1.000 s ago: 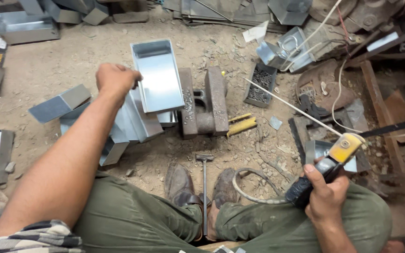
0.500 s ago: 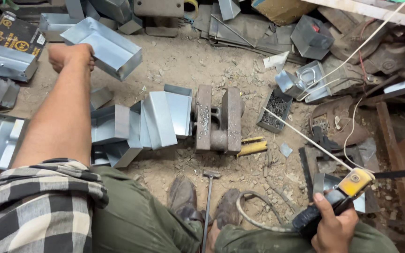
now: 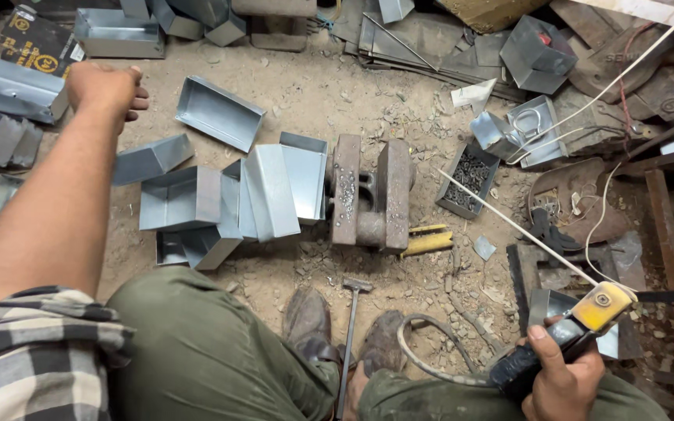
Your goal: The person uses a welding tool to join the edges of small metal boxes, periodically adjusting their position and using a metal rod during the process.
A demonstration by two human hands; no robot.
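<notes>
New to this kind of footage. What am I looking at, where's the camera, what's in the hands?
There is no machine here: a person sits on a dirt floor, and the one camera is worn on their head, looking down past their knees and shoes.

The right hand grips a welding holder with a yellow head and black handle; a thin white rod sticks out of it.

The left hand reaches out to the far left with nothing in it. The nearest thing is an open metal tray, lying apart from the fingers.

In the middle lie a pile of folded sheet-metal boxes and a rusty iron block. A hammer lies between the shoes, and a small tray of screws sits right of the block.
</notes>
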